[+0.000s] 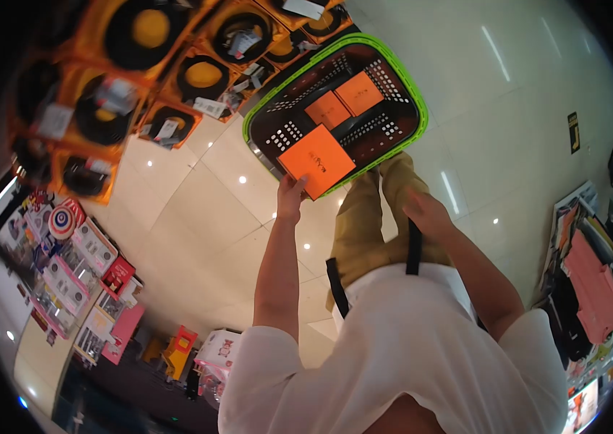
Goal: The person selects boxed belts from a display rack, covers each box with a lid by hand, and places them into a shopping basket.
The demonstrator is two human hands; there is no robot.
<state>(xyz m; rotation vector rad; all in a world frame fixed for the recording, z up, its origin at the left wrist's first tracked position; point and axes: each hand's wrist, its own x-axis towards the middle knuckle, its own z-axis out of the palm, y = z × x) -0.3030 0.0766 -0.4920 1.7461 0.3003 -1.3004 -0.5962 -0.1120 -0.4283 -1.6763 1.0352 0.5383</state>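
Left hand: fingers of the left hand pinch the lower left edge of a flat, square, bright orange box with dark lettering, thumb on its top face.
Held box: tilted in the picture, over the near left part of the basket and overlapping its rim; whether it touches the rim, cannot tell.
Right hand: the right hand is over the khaki trousers, near a black strap, fingers loosely bent; grip, cannot tell.
Basket: deep black plastic basket with perforated walls and a lime-green rim, at the person's feet.
Basket contents: two smaller orange boxes, a left one and a right one, side by side and close together, farther in than the held box.
Display, upper left: open orange boxes with coiled black items around yellow centres, pale tags attached; nearest ones just beside the basket.
Floor: glossy beige tiles with light reflections; a black marker with a yellow sign at right.
Right edge: pink item among dark goods.
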